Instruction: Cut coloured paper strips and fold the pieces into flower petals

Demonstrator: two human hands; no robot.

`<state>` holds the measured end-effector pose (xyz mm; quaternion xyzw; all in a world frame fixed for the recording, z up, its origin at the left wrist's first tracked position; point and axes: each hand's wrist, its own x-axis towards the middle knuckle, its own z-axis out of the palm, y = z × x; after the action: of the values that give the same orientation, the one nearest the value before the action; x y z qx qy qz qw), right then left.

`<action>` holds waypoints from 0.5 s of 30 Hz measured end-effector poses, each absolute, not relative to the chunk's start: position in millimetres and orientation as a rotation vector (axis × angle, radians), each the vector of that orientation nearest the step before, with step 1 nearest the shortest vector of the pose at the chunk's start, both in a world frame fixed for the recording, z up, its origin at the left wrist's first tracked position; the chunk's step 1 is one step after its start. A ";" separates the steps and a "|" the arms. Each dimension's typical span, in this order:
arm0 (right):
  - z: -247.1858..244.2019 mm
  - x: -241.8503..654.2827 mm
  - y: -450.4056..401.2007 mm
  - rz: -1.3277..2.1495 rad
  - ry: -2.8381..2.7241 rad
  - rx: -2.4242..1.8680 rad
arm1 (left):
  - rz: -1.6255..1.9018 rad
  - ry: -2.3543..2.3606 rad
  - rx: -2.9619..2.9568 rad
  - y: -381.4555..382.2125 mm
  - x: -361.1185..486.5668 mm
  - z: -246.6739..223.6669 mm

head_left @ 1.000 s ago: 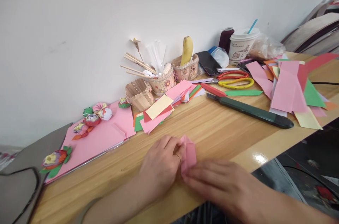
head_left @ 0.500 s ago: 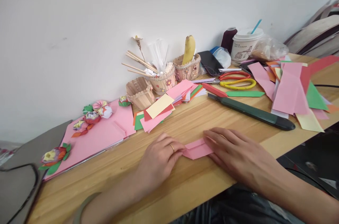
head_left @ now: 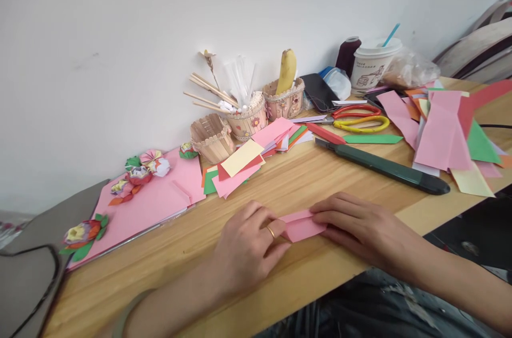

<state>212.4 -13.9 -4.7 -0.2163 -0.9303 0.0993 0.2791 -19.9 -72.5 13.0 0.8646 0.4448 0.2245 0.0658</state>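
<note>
Our step, as we judged it, was to set a straight fold along the pink strip (head_left: 304,227). A lengthwise fold line showed between our hands, and to sharpen it well we needed to line up the long edges first, hold one end steady and press along the line with light, even force, so that the thin strip would neither skew nor crumple.

The strip lay between our hands, over the near part of the surface (head_left: 180,252); whether it rested flat there we could not tell. Our left hand (head_left: 250,242) pinched its left end between thumb and fingers. Our right hand (head_left: 356,226) gripped the right end, fingers close together on top, the thumb mostly hidden. Only the middle showed bare. Beyond our right hand, apart from the strip, lay the knife (head_left: 388,168).
</note>
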 end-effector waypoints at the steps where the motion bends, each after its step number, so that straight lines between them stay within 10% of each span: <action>1: -4.7 213.7 -13.3 0.308 -2.503 -0.595 | 0.691 1.358 2.623 -72.9 -19.4 12.7; 15: -1.7 216.8 -7.0 0.480 -2.495 -0.642 | 0.725 1.298 2.783 -73.9 -13.4 8.2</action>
<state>216.8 -7.0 -1.7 -0.2367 -0.9200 0.1768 0.2575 -13.4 -73.9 8.2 0.8819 0.4115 0.2298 -0.0067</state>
